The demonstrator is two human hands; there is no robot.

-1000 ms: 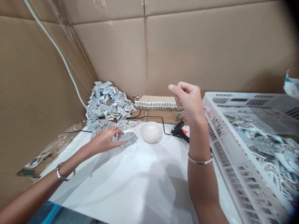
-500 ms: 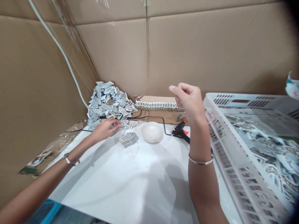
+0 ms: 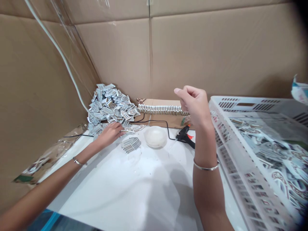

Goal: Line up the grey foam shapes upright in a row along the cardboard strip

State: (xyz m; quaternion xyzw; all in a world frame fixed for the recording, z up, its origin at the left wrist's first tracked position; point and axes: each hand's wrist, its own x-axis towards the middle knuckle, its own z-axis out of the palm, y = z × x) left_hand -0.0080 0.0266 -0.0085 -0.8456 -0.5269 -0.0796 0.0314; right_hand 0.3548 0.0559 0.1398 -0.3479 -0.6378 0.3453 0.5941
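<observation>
Two hands show on my screen. What is the left hand [image 3: 109,134] doing?

Its fingers [image 3: 117,127] lie long and low on the edge of a big pile of patches [image 3: 110,106]. I can't tell if they pinch one.

What is close to them?

A small stack of patches [image 3: 130,145] sits on the white counter [image 3: 101,192], near the hand but not touching it.

And the right hand [image 3: 193,104]?

It is up in the air with its fingers curled in tight. I see nothing in them. It is above a row of patches standing on edge [image 3: 162,110] on a cardboard strip [image 3: 154,102].

What else do you see?

A white bowl [image 3: 155,136] sits on the counter, between the small stack and a black hot glue gun [image 3: 184,136]. Past the right arm is a white plastic crate [image 3: 240,104] full of patches.
</observation>
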